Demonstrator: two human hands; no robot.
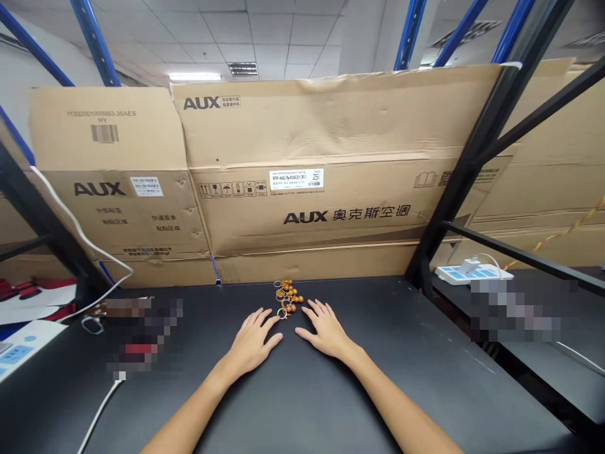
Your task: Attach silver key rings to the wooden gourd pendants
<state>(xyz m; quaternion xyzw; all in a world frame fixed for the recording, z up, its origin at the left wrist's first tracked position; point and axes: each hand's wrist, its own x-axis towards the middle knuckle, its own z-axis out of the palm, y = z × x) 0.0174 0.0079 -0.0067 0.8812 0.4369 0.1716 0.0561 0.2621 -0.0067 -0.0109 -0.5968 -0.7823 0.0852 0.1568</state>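
My left hand (255, 340) lies palm down on the black table (283, 403), its fingers spread and nothing in them. To its right, my right hand (326, 329) rests the same way, fingers apart and holding nothing. Just beyond and between my fingertips sits a small cluster of keyrings with orange-brown beads (289, 296). Silver rings show along the cluster's left side. The nearest ring is close to the left fingertips; whether they touch it I cannot tell.
Cardboard panels (307, 233) stand along the table's back edge. A blurred dark item (146, 334) with a white cable (99, 410) lies at left. A black rack post (454, 164) rises at right, with a power strip (458, 273) beyond it.
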